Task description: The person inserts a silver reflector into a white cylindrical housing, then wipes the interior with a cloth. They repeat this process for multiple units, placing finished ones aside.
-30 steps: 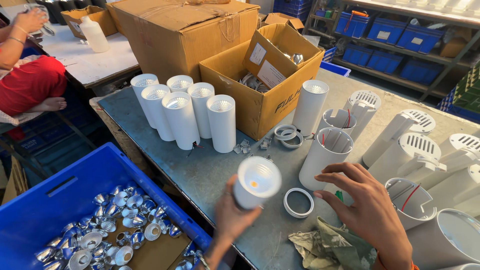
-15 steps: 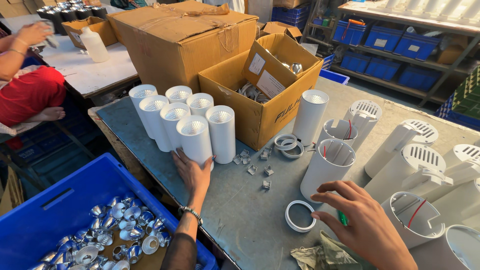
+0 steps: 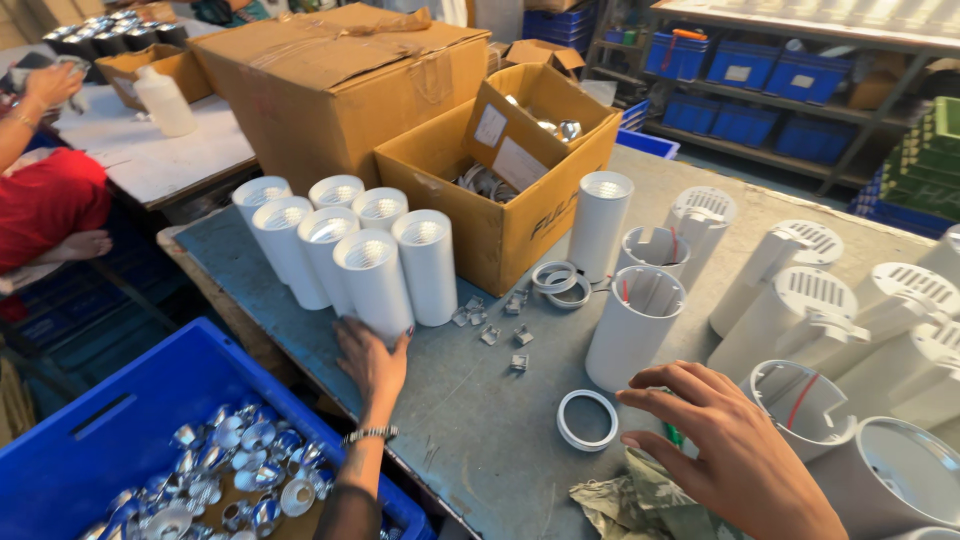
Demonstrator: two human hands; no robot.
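Left hand: left hand [image 3: 372,360] lies flat on the grey tabletop [image 3: 470,440], fingers spread, tips touching the nearest white cylindrical lamp housing [image 3: 375,283], gripping nothing.
Right hand: right hand [image 3: 735,455] hovers beside the white plastic ring [image 3: 587,419], fingers loosely curled, empty.
Landmark: open cardboard box [image 3: 500,190] stands just behind the housing.

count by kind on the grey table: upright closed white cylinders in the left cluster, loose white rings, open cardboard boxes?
Closed white cylinders in the cluster at the left hand: 6
Loose white rings: 3
Open cardboard box: 1
Total: 10
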